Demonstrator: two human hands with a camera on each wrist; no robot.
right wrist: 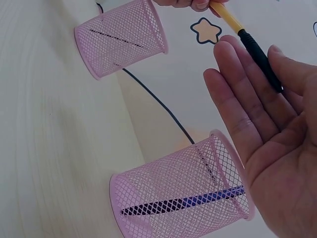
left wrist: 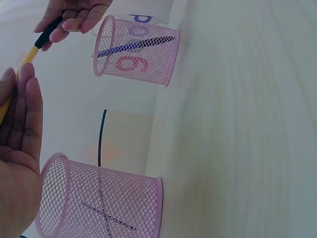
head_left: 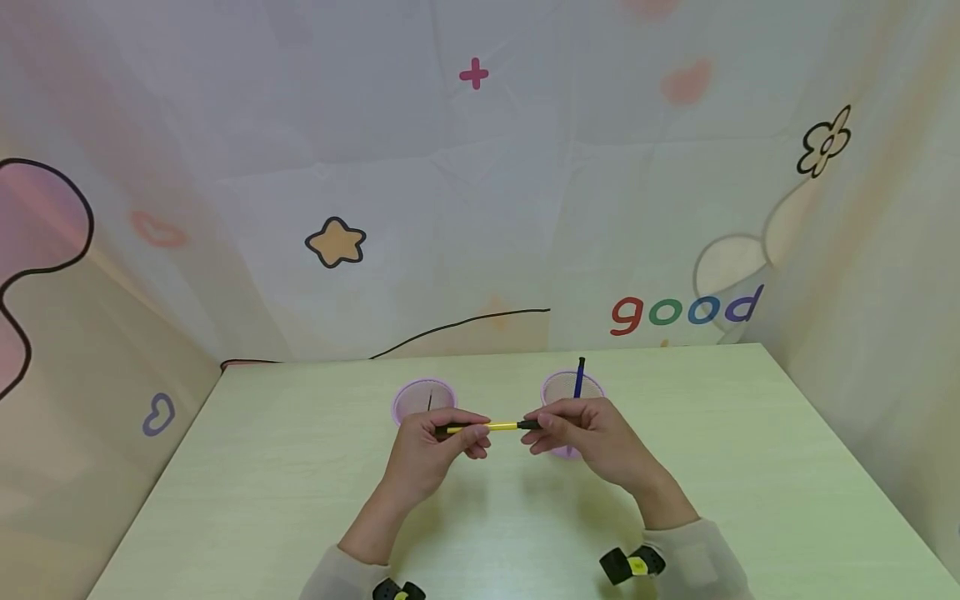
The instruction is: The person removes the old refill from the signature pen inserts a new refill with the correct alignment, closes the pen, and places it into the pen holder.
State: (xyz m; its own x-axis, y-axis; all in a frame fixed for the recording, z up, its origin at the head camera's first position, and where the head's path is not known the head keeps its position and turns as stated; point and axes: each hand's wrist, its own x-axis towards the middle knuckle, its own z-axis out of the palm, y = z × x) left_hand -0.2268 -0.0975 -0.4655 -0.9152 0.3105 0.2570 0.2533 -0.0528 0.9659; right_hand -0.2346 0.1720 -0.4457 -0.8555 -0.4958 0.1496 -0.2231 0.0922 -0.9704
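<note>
A yellow pen with black ends is held level between both hands above the table. My left hand pinches its yellow barrel near the left end with thumb and fingers. At the other end, my right hand pinches the black part between thumb and index finger, its other fingers fairly straight. Behind the right hand stands a pink mesh pen holder with a blue pen leaning inside. Another pink mesh holder stands behind the left hand and contains a thin dark stick-like thing, its kind unclear.
The pale wooden table extends around both holders. A printed cloth backdrop rises at the table's back edge, with more cloth at both sides. Each sleeve carries a small black-and-yellow device near the wrist.
</note>
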